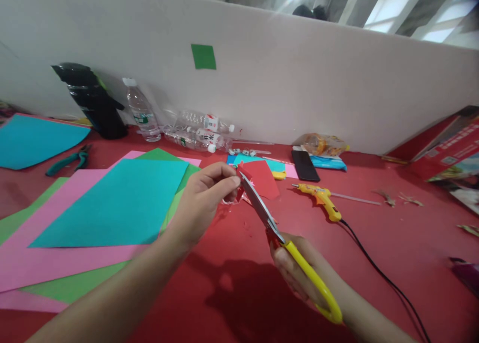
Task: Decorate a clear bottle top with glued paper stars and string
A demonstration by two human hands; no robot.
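My left hand (204,196) is closed, with thumb and forefinger pinching a small piece of red paper (245,169) that is partly hidden behind the fingers. In my right hand (297,268) are scissors with yellow handles (262,211), the fingers wrapped round the grips. The blades point up and to the left, and their tips lie at the red piece beside my left fingertips. Whether the blades touch the paper, I cannot tell. A larger sheet of red paper (267,178) lies on the table just behind.
Blue, pink and green sheets (123,203) cover the left of the red table (232,288). Pliers (69,162), a black flask (95,103) and plastic bottles (142,111) stand or lie behind. To the right are a yellow glue gun (322,198) with its cord and a black phone (305,165).
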